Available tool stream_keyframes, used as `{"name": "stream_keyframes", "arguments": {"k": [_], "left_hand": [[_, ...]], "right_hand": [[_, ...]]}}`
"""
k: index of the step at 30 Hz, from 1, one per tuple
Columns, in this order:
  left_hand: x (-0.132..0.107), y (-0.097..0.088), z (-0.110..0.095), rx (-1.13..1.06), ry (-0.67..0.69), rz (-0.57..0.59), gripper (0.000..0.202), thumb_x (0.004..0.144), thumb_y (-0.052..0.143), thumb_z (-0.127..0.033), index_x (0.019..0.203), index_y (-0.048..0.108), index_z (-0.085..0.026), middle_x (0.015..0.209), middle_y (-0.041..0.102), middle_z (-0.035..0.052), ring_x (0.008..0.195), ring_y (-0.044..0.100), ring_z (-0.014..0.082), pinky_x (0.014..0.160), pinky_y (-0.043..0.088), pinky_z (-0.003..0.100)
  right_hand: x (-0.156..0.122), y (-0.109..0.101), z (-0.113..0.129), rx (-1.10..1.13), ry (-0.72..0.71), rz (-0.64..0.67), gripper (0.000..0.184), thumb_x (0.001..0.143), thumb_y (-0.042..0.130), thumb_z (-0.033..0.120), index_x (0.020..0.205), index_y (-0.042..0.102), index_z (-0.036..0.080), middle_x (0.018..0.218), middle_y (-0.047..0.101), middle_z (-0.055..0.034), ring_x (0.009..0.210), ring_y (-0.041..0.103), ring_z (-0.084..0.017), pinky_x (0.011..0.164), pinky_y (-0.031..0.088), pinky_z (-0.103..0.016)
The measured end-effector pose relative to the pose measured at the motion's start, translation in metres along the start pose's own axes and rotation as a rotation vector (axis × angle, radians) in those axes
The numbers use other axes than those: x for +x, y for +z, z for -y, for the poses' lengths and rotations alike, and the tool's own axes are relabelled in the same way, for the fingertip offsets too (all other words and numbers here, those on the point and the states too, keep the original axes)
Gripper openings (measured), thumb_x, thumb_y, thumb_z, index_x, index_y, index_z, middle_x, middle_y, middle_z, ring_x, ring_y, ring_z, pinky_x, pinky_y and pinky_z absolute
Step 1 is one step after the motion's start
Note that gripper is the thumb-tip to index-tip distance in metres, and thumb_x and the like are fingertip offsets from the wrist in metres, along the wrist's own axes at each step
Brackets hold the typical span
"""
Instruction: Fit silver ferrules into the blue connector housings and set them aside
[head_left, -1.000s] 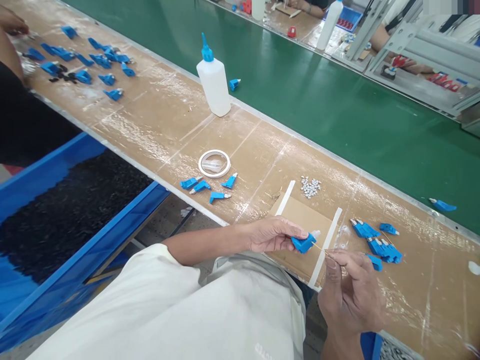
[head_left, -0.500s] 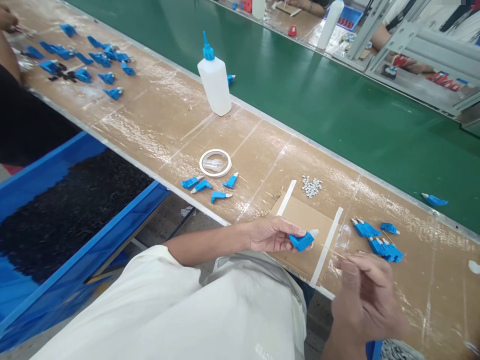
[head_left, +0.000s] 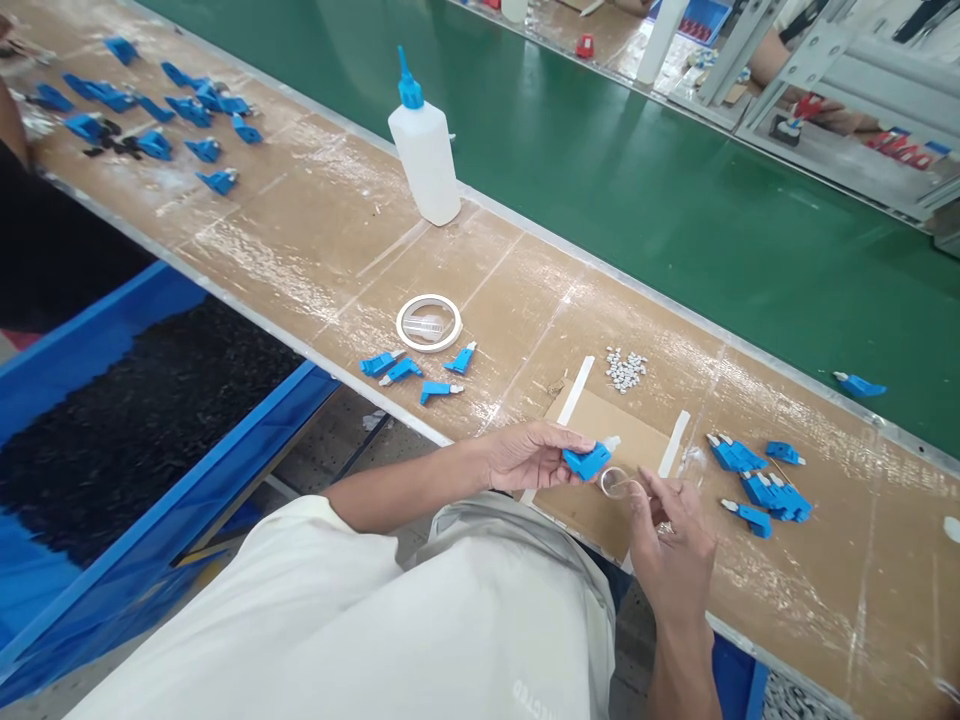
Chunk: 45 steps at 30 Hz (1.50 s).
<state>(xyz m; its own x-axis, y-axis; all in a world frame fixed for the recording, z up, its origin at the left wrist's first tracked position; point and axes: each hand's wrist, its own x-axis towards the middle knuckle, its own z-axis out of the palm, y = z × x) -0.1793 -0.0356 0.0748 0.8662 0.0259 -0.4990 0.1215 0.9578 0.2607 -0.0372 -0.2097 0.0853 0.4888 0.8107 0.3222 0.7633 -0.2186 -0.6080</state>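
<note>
My left hand (head_left: 536, 458) is closed around a blue plastic piece with a whitish tip (head_left: 589, 460), held above a cardboard sheet (head_left: 622, 425). Close to its right, my right hand (head_left: 671, 530) has thumb and forefinger pinched together on a small clear ring-like piece (head_left: 613, 483). That ring is beside the blue piece; whether they touch I cannot tell. Several more blue pieces (head_left: 776, 497) lie right of the cardboard, with a thin stick (head_left: 784, 468) among them. Beyond the cardboard is a pile of small grey-white bits (head_left: 625, 369).
A squeeze bottle (head_left: 426, 160) with a blue nozzle stands near the green belt (head_left: 600, 190). Left of the cardboard lie a tape roll (head_left: 429, 323) and several blue pieces (head_left: 402, 371). A blue bin (head_left: 247, 440) of black bits is at lower left. Another person's arm (head_left: 16, 125) shows far left.
My right hand has moved left and in towards my left hand. The thin stick it held no longer shows clearly; a clear ring shows at its fingertips. A blue piece previously out of sight shows at right.
</note>
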Motion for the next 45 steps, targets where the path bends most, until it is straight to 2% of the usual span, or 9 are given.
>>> {"name": "stream_keyframes", "arguments": {"k": [4,8,14,18,26,31,36,41,45], "left_hand": [[-0.002,-0.007,-0.001,0.003,0.042,-0.017,0.017,0.072,0.082,-0.018,0.076,0.068,-0.010,0.072,0.067,0.0030,0.059,0.060,0.0069,0.057,0.048,0.016],[-0.003,-0.012,-0.003,0.017,0.111,0.060,0.026,0.067,0.087,-0.025,0.071,0.065,-0.010,0.065,0.058,-0.0006,0.056,0.051,0.0052,0.059,0.047,0.018],[-0.003,-0.009,-0.013,0.081,0.173,0.125,0.030,0.072,0.085,-0.032,0.075,0.067,-0.009,0.065,0.056,0.0009,0.058,0.047,0.0057,0.056,0.037,0.020],[0.001,-0.005,-0.023,0.066,0.154,0.099,0.033,0.070,0.086,-0.035,0.073,0.065,-0.010,0.065,0.055,0.0001,0.057,0.045,0.0056,0.054,0.033,0.021],[0.014,-0.005,-0.031,0.051,0.081,0.076,0.036,0.066,0.088,-0.038,0.077,0.068,-0.010,0.069,0.058,0.0012,0.059,0.046,0.0059,0.057,0.036,0.020],[0.015,-0.005,-0.031,0.036,0.071,0.075,0.034,0.068,0.087,-0.037,0.076,0.068,-0.011,0.069,0.058,0.0012,0.061,0.047,0.0066,0.059,0.037,0.021],[0.012,-0.002,-0.033,0.034,0.074,0.062,0.034,0.069,0.086,-0.037,0.076,0.067,-0.010,0.069,0.058,0.0013,0.061,0.049,0.0070,0.059,0.038,0.022],[0.006,0.002,-0.031,0.022,0.104,0.038,0.035,0.069,0.086,-0.036,0.071,0.063,-0.010,0.066,0.056,0.0003,0.059,0.051,0.0063,0.059,0.041,0.020],[0.006,0.002,-0.026,0.003,0.140,0.056,0.035,0.067,0.086,-0.036,0.071,0.063,-0.010,0.064,0.057,0.0009,0.059,0.054,0.0075,0.058,0.043,0.020]], "right_hand": [[0.006,-0.014,-0.003,-0.051,0.080,-0.021,0.026,0.096,0.060,0.036,0.107,0.075,0.019,0.072,0.065,-0.0017,0.055,0.055,-0.014,0.058,0.047,-0.029],[0.044,-0.022,-0.022,-0.076,0.134,0.004,0.030,0.093,0.060,0.045,0.094,0.076,0.019,0.076,0.072,-0.0044,0.059,0.061,-0.017,0.059,0.050,-0.029],[0.135,0.006,-0.071,-0.133,-0.007,0.195,0.033,0.091,0.052,0.043,0.092,0.075,0.019,0.085,0.076,-0.0097,0.068,0.069,-0.023,0.068,0.056,-0.037],[0.166,0.023,-0.088,-0.117,-0.072,0.253,0.029,0.091,0.051,0.040,0.087,0.074,0.022,0.087,0.077,-0.0093,0.076,0.070,-0.025,0.073,0.056,-0.039],[0.185,0.031,-0.093,-0.109,-0.164,0.370,0.024,0.091,0.053,0.034,0.081,0.073,0.024,0.078,0.072,-0.0060,0.072,0.066,-0.021,0.069,0.053,-0.036],[0.196,0.033,-0.090,-0.159,-0.149,0.461,0.017,0.085,0.058,0.026,0.078,0.073,0.023,0.078,0.072,-0.0057,0.070,0.063,-0.021,0.068,0.049,-0.034],[0.205,0.035,-0.076,-0.200,-0.083,0.519,0.020,0.076,0.059,0.018,0.057,0.061,0.022,0.065,0.063,-0.0047,0.060,0.055,-0.018,0.062,0.040,-0.031],[0.209,0.020,-0.063,-0.103,0.028,0.486,0.019,0.078,0.060,0.033,0.063,0.063,0.021,0.065,0.064,-0.0046,0.058,0.058,-0.018,0.057,0.043,-0.030],[0.192,-0.002,-0.054,0.434,0.381,0.446,0.029,0.074,0.068,0.048,0.070,0.066,0.019,0.061,0.063,-0.0032,0.052,0.057,-0.016,0.047,0.045,-0.027]]}}
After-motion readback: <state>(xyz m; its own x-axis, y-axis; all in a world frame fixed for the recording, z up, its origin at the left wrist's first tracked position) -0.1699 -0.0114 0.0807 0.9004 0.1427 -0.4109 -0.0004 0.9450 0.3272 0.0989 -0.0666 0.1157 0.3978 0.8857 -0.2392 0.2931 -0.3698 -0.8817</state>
